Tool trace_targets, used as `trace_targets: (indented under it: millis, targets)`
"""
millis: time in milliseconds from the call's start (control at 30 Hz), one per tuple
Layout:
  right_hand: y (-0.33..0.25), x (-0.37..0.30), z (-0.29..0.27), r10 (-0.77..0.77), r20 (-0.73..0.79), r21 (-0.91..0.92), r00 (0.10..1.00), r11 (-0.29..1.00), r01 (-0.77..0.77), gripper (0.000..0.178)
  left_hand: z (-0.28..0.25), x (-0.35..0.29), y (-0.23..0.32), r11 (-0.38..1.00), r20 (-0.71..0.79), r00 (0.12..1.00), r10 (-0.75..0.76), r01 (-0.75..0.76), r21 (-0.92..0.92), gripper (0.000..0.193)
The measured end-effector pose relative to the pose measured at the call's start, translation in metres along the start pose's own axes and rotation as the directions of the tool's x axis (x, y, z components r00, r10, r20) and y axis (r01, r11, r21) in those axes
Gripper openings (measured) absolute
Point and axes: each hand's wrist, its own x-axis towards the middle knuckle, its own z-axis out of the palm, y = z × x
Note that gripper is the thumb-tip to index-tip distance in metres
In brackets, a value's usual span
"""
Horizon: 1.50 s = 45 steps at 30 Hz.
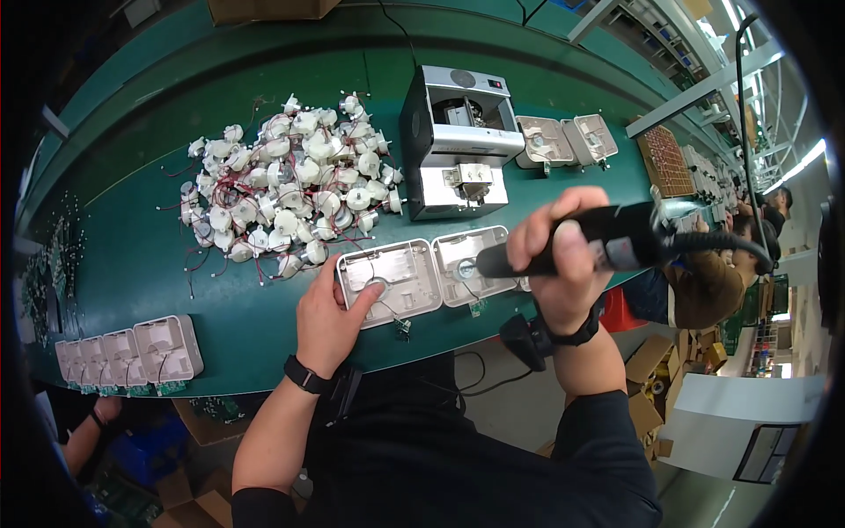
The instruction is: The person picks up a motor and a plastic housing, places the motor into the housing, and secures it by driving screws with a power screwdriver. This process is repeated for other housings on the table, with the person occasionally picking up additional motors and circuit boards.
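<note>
At frame centre, your left hand [327, 322] pinching a white housing [412, 271] (thumb inside), right hand [570, 271], fingers wrapped round a black tool [632, 231].

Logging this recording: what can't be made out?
In the head view:
Black tool: tip blurred, any bit indistinct.
White case behind it: right wall partly hidden by the tool.
Pile of white parts: lower ones buried under others.
Co-worker, lower left: cut off by picture edge.

Nothing legible right now! There's a pale label [620, 253] on the black handheld tool [635, 229], its print too blurred to read, and over on the silver-and-black machine [480, 139], any lettering is too tiny to make out.
</note>
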Motion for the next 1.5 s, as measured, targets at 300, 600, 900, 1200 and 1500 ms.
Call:
trace_targets:
  millis: [300,600,900,1200,1500]
  targets:
    - [0.034,-0.028,0.001,0.051,0.035,-0.093,0.998,0.995,-0.047,0.026,0.001,-0.004,0.004,1.000,0.014,1.000,-0.011,0.011,-0.009,0.070]
    - [0.032,-0.028,-0.001,0.033,0.026,-0.129,0.999,0.991,-0.029,0.023,0.003,-0.002,0.005,1.000,0.015,1.000,-0.001,0.001,0.013,0.068]
    - [0.016,0.054,-0.009,-0.235,-0.070,-0.128,0.969,0.966,0.225,0.014,0.013,0.004,0.022,0.999,0.117,0.993,-0.035,0.036,0.000,0.066]
    - [0.007,0.002,0.013,-0.009,0.008,0.045,1.000,0.999,0.009,0.019,0.023,0.009,0.019,0.999,0.101,0.995,0.024,-0.026,0.023,0.070]
    - [0.038,-0.032,0.036,0.068,0.093,-0.015,0.993,0.998,-0.067,0.029,0.023,0.007,0.021,0.999,0.109,0.994,0.027,-0.030,0.023,0.072]
